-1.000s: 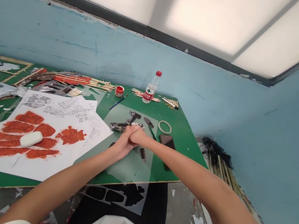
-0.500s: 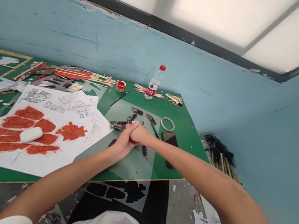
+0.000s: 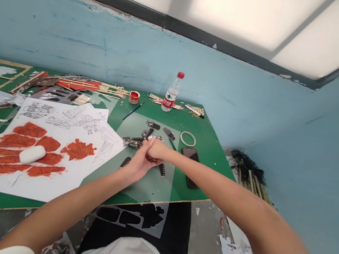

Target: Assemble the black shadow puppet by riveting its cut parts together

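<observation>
My left hand [image 3: 138,161] and my right hand [image 3: 156,149] are clasped together over a clear plastic sheet [image 3: 147,184] on the green table [image 3: 201,167]. The right hand's fingers are curled into a fist, and the left hand's fingers wrap round it. Nothing shows inside either hand. Dark cut-out pieces [image 3: 136,141] lie just beyond the hands, and two small dark pieces [image 3: 162,170] lie under and beside them. A dark phone [image 3: 191,156] rests to the right of my right forearm.
A large white sheet [image 3: 38,152] with red-painted shapes and a white bar [image 3: 32,154] lies on the left. A water bottle [image 3: 172,93], red paint pot [image 3: 134,97], brush [image 3: 133,111], tape ring [image 3: 188,138] and sticks [image 3: 76,83] sit at the back. A black stencil sheet [image 3: 138,217] lies on my lap.
The hands stay clasped together in nearly the same place. The view has shifted slightly, so the table sits a little higher and further left in the picture.
</observation>
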Available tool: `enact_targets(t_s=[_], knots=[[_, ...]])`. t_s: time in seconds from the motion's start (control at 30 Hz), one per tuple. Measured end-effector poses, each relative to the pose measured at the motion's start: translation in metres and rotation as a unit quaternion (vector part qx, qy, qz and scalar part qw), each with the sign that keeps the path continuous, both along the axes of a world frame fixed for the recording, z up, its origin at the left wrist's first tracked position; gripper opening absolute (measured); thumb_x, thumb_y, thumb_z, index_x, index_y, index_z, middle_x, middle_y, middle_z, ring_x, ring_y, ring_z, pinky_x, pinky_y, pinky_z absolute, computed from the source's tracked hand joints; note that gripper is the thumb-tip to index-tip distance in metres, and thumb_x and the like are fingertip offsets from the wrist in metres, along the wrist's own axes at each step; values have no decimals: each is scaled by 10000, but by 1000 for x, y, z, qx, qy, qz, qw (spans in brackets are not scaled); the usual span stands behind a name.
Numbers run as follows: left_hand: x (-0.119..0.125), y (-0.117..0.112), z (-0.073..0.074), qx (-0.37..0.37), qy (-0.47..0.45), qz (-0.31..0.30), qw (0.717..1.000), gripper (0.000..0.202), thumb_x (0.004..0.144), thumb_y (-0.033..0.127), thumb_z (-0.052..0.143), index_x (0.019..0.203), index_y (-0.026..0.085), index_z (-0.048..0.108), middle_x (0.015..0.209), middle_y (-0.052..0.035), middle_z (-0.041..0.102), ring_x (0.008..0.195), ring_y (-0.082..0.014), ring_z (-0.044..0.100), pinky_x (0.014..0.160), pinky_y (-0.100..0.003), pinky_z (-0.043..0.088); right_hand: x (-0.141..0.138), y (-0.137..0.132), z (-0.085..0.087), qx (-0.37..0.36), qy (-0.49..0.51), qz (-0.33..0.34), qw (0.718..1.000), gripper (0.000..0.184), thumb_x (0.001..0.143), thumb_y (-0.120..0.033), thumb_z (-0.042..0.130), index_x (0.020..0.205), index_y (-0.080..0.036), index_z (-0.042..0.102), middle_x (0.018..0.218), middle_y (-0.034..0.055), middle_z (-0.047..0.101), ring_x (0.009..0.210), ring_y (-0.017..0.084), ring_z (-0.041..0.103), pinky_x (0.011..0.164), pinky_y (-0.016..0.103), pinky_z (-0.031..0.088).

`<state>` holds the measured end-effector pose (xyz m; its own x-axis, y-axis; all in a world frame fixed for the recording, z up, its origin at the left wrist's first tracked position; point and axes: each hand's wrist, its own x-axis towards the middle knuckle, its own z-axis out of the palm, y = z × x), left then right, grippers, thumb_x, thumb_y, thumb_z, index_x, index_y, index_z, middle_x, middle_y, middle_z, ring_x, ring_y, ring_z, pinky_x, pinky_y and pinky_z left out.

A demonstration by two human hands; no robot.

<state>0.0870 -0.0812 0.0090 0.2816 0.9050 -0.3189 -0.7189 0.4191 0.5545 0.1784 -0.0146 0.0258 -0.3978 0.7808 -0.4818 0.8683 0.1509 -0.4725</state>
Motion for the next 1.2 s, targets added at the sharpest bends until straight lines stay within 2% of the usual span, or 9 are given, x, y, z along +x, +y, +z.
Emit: enact_targets(t_s=[0.17, 0.33, 0.43, 0.57, 0.67, 0.73, 0.83, 1.0, 1.2], knots=[[-9, -1, 11, 29, 47, -188, 981, 487, 903, 603, 667, 1101, 160, 723, 927, -167, 752, 875, -299, 723, 841, -537, 629, 27, -8, 25, -156, 61, -72, 983, 481, 992, -460, 415, 592, -221, 536, 466, 21, 519, 440, 172, 501, 444, 306, 449], [-29, -35, 38, 87, 246, -423, 868, 470, 871, 643, 645, 1029, 214, 753, 1060, -210, 777, 821, -354, 765, 503, -373, 567, 62, -31, 37, -228, 67, -120, 964, 653, 970, -685, 388, 585, -206, 607, 506, 75, 595, 444, 190, 549, 465, 342, 503], [-58, -54, 66, 209, 444, -450, 746, 341, 896, 560, 615, 859, 252, 758, 866, -125, 798, 603, -284, 709, 441, -326, 431, 81, -51, 32, -221, 79, -143, 962, 744, 923, -812, 380, 576, -193, 606, 519, 84, 592, 435, 184, 548, 472, 343, 504], [-111, -34, 97, 301, 713, -316, 549, 271, 901, 486, 562, 897, 298, 756, 769, -52, 779, 667, -295, 695, 609, -347, 445, 94, -87, 14, -130, 217, -163, 954, 696, 882, -843, 450, 656, -198, 580, 576, 30, 570, 499, 154, 527, 500, 293, 468], [-142, -2, 92, 252, 832, -284, 404, 400, 885, 517, 546, 1125, 254, 728, 956, -106, 805, 852, -360, 720, 687, -383, 478, 89, -115, -4, -24, 306, -180, 935, 601, 970, -742, 392, 756, -204, 558, 655, -3, 540, 595, 144, 499, 575, 274, 418], [-154, 7, 74, 280, 851, -274, 350, 570, 890, 573, 516, 1262, 176, 687, 1149, -191, 773, 1008, -408, 710, 768, -434, 511, 81, -130, -16, 81, 309, -178, 931, 544, 1016, -659, 356, 740, -214, 505, 671, -14, 504, 626, 145, 464, 607, 278, 375], [-163, -9, 34, 420, 821, -217, 320, 728, 890, 662, 485, 1377, 143, 640, 1462, -242, 605, 1321, -445, 576, 1037, -524, 449, 72, -139, -28, 163, 280, -160, 932, 488, 1031, -590, 385, 715, -225, 455, 650, -26, 454, 619, 151, 420, 600, 287, 307], [-158, -60, -21, 539, 777, -156, 284, 973, 910, 737, 468, 1636, 110, 303, 1683, -226, 275, 1576, -391, 229, 1274, -554, 75, 79, -112, -31, 211, 236, -191, 929, 490, 1035, -598, 367, 706, -238, 421, 621, -31, 429, 600, 165, 419, 599, 292, 278], [-113, -69, -43, 517, 789, -91, 320, 942, 955, 692, 442, 1622, 46, 283, 1674, -280, 265, 1573, -423, 216, 1260, -614, 51, 88, -66, -28, 226, 197, -200, 933, 533, 1016, -651, 358, 693, -237, 452, 608, -26, 465, 606, 170, 445, 602, 280, 303]])
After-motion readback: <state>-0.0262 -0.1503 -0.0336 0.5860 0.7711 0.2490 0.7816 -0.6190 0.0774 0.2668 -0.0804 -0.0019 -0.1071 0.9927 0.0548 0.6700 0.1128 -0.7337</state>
